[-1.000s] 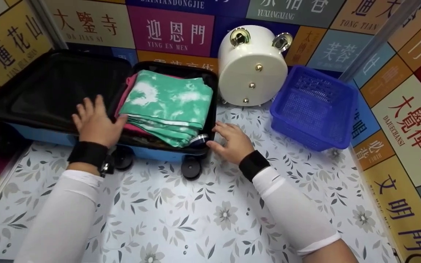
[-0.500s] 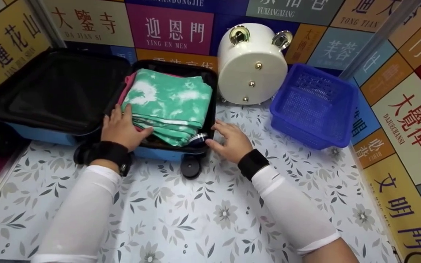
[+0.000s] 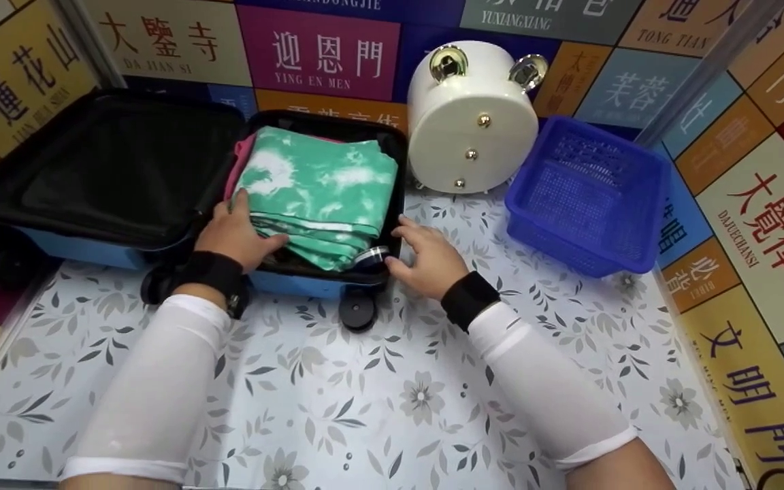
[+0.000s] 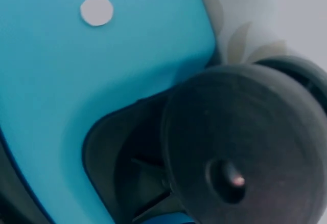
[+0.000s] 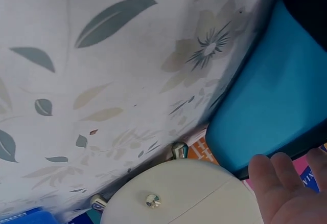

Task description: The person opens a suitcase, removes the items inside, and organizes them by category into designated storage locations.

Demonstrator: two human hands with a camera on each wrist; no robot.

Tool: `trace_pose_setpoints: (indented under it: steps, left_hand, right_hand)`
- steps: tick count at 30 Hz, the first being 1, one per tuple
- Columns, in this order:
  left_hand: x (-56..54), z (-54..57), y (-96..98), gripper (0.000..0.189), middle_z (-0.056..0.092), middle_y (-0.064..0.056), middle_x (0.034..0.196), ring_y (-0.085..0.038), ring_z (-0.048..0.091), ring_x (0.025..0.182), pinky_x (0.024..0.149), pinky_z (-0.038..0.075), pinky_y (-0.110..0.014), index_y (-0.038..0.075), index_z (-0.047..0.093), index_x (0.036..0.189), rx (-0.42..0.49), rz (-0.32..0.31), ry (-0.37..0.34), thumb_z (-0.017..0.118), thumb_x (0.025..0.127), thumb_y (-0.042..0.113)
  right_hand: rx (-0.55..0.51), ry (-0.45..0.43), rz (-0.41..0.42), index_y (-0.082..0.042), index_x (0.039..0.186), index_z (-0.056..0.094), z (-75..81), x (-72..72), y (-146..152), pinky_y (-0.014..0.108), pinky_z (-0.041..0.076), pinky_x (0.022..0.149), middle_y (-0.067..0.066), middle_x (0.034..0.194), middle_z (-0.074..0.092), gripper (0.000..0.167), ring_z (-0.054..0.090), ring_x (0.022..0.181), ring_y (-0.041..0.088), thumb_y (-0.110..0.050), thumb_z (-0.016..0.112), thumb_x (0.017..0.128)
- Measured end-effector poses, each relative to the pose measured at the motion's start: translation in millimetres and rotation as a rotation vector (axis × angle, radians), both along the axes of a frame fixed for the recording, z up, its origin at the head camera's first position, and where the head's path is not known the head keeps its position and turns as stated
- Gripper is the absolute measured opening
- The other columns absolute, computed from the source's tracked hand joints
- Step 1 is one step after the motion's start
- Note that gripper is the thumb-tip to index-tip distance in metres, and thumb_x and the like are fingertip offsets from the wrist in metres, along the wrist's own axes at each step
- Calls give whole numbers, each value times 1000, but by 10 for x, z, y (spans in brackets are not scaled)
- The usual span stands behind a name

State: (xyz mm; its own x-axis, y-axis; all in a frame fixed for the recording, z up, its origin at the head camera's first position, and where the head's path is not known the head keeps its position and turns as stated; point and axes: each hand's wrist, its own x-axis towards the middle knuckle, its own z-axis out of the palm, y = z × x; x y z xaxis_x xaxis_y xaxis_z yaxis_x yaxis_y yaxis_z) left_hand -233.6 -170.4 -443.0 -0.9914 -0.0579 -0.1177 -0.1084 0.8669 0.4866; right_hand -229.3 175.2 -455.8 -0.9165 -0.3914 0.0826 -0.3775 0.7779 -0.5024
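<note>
The small blue suitcase [image 3: 310, 282] lay open near the far left corner of the desk [image 3: 392, 408], its black-lined lid [image 3: 106, 163] flat to the left and its wheels [image 3: 356, 312] facing the person. In the right half sat a folded green tie-dye cloth [image 3: 314, 194] on top of a pink garment [image 3: 239, 163]. The left hand [image 3: 235, 235] rested on the near left edge of the stack, fingers [image 3: 241, 204] loosely curved against the cloth, with the thumb pressed into the folds. The right hand [image 3: 426, 255] touched the case's right rim, fingers relaxed and holding nothing.

The cloth looked soft, light and floppy, likely to slump unless lifted from beneath with both hands at opposite edges. The shell seemed stiff and smooth, perhaps slippery; its rim offered the surest hold, though the wheels might let it roll. A white drum-shaped case [image 3: 470, 126] and a blue basket [image 3: 589, 197] stood along the far edge.
</note>
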Motion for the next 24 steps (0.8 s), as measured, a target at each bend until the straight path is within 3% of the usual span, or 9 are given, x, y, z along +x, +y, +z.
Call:
trace_pose_setpoints:
  steps: [7, 16, 24]
  left_hand:
    - [-17, 32, 14, 114, 19, -37, 163, -58, 42, 136, 108, 40, -67, 6, 4, 169, 34, 35, -28, 67, 93, 64]
    - [-21, 37, 39, 111, 20, -38, 162, -58, 42, 136, 109, 38, -68, 5, 6, 168, 53, 50, 6, 65, 95, 64]
    - [-62, 41, 38, 110, 23, -38, 162, -58, 39, 140, 114, 34, -66, 4, 5, 168, 86, 77, -10, 63, 96, 64]
  right_hand:
    - [10, -29, 5, -10, 145, 60, 34, -4, -2, 50, 30, 122, 5, 167, 38, 58, 41, 148, 34, -41, 68, 97]
    - [-8, -47, 3, -9, 147, 57, 78, -5, 27, 51, 30, 122, 3, 167, 36, 60, 41, 148, 34, -44, 67, 99]
    - [-40, -64, 1, -9, 149, 56, 110, 1, 23, 49, 31, 122, 4, 167, 38, 61, 42, 148, 33, -45, 67, 101]
